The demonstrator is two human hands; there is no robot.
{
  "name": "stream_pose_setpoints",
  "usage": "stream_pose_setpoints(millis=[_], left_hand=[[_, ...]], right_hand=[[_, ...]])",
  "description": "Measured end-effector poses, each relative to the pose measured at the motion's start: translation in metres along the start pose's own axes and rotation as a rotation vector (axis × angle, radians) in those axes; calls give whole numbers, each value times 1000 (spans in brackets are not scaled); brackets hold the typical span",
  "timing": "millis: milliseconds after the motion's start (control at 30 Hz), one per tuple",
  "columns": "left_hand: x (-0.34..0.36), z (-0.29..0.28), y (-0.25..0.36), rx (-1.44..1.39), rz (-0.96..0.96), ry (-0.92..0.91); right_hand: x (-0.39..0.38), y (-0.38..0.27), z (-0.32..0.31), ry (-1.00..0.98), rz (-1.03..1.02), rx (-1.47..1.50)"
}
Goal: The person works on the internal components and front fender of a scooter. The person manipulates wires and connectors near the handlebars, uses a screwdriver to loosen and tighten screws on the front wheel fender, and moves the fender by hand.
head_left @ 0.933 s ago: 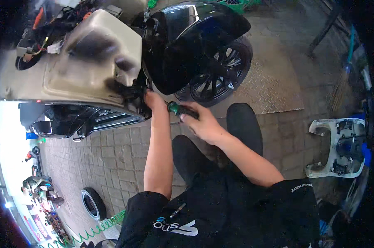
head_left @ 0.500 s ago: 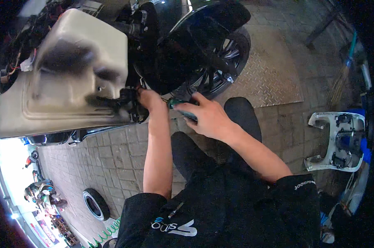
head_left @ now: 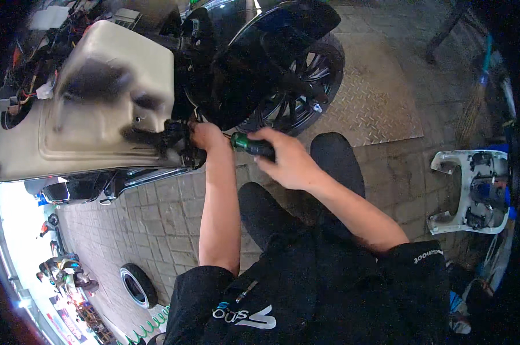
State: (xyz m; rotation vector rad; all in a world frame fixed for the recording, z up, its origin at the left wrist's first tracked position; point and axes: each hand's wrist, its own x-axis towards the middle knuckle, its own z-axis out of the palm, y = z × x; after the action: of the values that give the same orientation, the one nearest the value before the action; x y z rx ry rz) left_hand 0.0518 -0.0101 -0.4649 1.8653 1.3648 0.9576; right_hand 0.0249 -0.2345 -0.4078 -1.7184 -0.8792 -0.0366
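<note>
A screwdriver with a green and black handle [head_left: 253,146] sits in my right hand [head_left: 289,158], its fingers wrapped round the grip. The short visible part of its shaft points left toward my left hand [head_left: 208,137]. That hand is closed against dark parts at the lower corner of a scooter's body; its fingertips and whatever they hold are hidden. Just left of it lies the pale, black-smudged underside panel [head_left: 107,135] of the vehicle. Beyond both hands is a black wheel [head_left: 312,86] under a dark fender [head_left: 254,63].
A ridged metal plate [head_left: 381,109] lies on the paving by the wheel. To the right are a white fairing piece [head_left: 461,215] and a broom [head_left: 475,109]. A loose tyre [head_left: 138,286] and a green coiled hose [head_left: 148,328] lie at lower left. Exposed wiring [head_left: 38,89] hangs at upper left.
My right hand has shifted slightly right and its grip has turned, showing more of the screwdriver handle. My left hand stays at the same dark parts. The view has tilted a little.
</note>
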Motion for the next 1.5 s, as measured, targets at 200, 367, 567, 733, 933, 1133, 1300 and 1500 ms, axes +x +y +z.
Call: stream_pose_setpoints(millis=[200, 367, 567, 733, 933, 1133, 1300, 1500], left_hand=[[17, 2, -9, 544, 66, -136], [7, -23, 12, 613, 44, -196], [-2, -13, 12, -74, -227, -17], [10, -20, 1, 476, 63, -174], [15, -15, -11, 490, 115, -160], [34, -4, -27, 271, -63, -116], [33, 4, -27, 441, 43, -165], [50, -14, -25, -386, -246, -193]], right_hand=[[-1, -5, -4, -68, 112, -7], [11, -37, -24, -322, 948, 938], [-12, -11, 1, -156, 9, -312], [2, -33, -19, -214, 740, 736], [-5, -24, -4, -170, 219, -16], [-7, -34, -4, -164, 390, 199], [10, -38, -20, -308, 846, 615], [-9, -35, 10, -236, 63, -352]])
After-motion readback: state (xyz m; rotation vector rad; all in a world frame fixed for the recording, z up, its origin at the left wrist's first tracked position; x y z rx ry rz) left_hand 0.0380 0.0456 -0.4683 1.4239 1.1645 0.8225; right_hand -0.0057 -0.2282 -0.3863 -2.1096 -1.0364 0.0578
